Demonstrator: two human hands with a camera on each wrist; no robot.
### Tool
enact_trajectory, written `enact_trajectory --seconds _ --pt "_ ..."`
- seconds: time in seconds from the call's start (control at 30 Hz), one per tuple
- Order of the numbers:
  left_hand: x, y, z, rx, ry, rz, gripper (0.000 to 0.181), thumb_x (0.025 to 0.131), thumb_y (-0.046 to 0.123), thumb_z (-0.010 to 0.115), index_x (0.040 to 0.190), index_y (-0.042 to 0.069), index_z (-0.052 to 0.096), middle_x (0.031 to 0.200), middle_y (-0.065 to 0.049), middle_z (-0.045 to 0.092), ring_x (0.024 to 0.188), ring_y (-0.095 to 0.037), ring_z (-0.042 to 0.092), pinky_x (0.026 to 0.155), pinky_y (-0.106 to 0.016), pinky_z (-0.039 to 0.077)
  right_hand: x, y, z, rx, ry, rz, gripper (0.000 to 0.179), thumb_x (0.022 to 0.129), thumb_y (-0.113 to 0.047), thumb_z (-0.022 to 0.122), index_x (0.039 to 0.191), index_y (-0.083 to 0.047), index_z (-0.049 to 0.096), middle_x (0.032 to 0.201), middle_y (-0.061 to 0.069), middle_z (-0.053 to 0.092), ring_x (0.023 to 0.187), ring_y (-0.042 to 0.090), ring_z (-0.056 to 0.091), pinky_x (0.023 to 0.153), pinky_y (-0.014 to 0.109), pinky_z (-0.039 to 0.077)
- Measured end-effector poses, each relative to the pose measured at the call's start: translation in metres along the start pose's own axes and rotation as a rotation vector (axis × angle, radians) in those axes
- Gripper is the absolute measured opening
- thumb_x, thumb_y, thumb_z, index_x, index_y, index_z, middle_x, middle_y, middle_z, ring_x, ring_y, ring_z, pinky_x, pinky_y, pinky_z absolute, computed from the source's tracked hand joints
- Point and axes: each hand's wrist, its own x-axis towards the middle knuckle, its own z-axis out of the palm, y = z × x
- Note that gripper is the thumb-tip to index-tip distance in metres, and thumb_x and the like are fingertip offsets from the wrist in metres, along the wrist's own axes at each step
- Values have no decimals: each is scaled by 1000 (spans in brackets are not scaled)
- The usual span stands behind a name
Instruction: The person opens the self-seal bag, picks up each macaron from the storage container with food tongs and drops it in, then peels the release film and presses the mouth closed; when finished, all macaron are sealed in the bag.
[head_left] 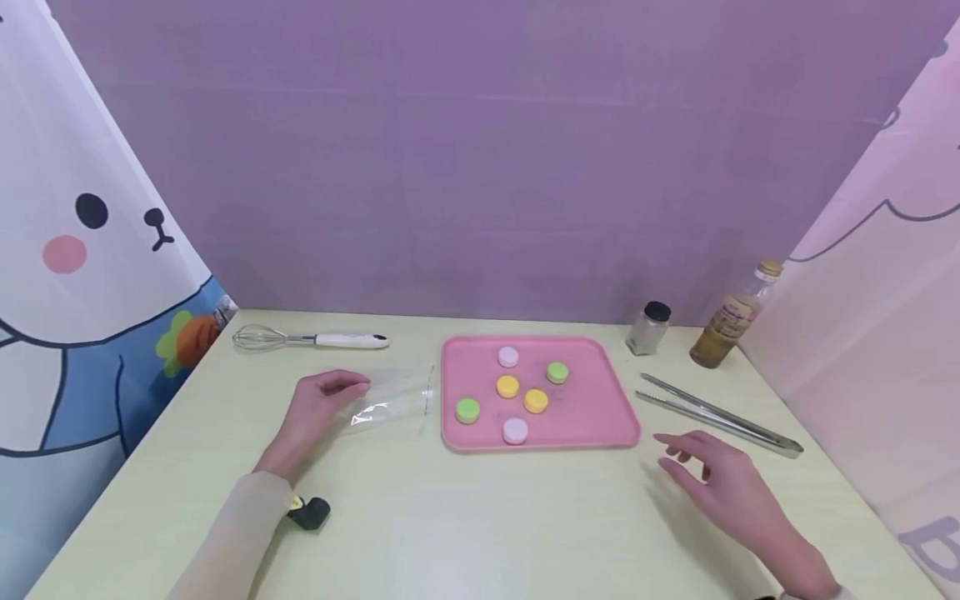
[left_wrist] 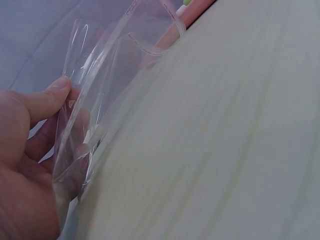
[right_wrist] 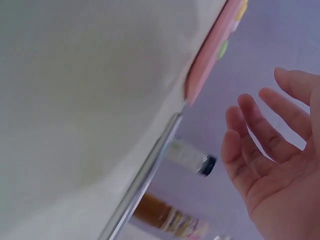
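Left hand (head_left: 318, 407) pinches a clear bag (head_left: 390, 406); right hand (head_left: 727, 493), fingers (right_wrist: 289, 111) loose, hovers by tongs (head_left: 780, 444). Tray (head_left: 588, 418) holds six macarons (head_left: 507, 387); bottle (head_left: 731, 321), some brown liquid (head_left: 708, 347).

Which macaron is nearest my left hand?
The left green macaron: it sits nearest the left edge of the tray; the other five lie farther right.
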Motion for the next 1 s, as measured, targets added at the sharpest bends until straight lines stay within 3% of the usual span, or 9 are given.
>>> enact_trajectory --seconds 0.23,0.43,0.57,0.87,1.0 --pt "0 3 0 9 -4 18 29 95 21 74 115 1 73 112 -12 73 97 -10 65 85 -18 49 -29 40 -13 6 -28 97 44 81 -9 84 124 -9 71 108 7 69 67 -1 53 55 23 48" --pt "2 -1 2 8 -1 21 29 94 23 75 115 3 74 111 -11 73 98 -11 65 85 -19 49 -52 70 -29 15 -95 233 39 88 -15 81 124 -6 70 110 13 69 70 1 58 56 21 49" --pt "1 0 1 9 -4 21 29 94 23 75 115 3 74 112 -11 73 99 -12 65 85 -19 49 -64 91 -39 -12 -124 278 37 86 -17 82 119 -4 72 101 10 71 82 -2 60 61 24 51" --pt "0 -1 0 20 -2 24 30 94 24 75 115 2 73 112 -12 73 98 -12 65 85 -19 49 -79 140 -60 -97 -191 400 57 86 -24 82 129 7 61 96 9 72 80 -12 54 61 25 42" --pt "2 -4 0 16 -6 25 29 95 23 75 115 2 73 111 -11 73 97 -12 65 85 -18 49 -86 161 -67 -73 -214 451 64 89 -27 81 135 9 54 94 -5 71 80 -16 51 62 21 41"
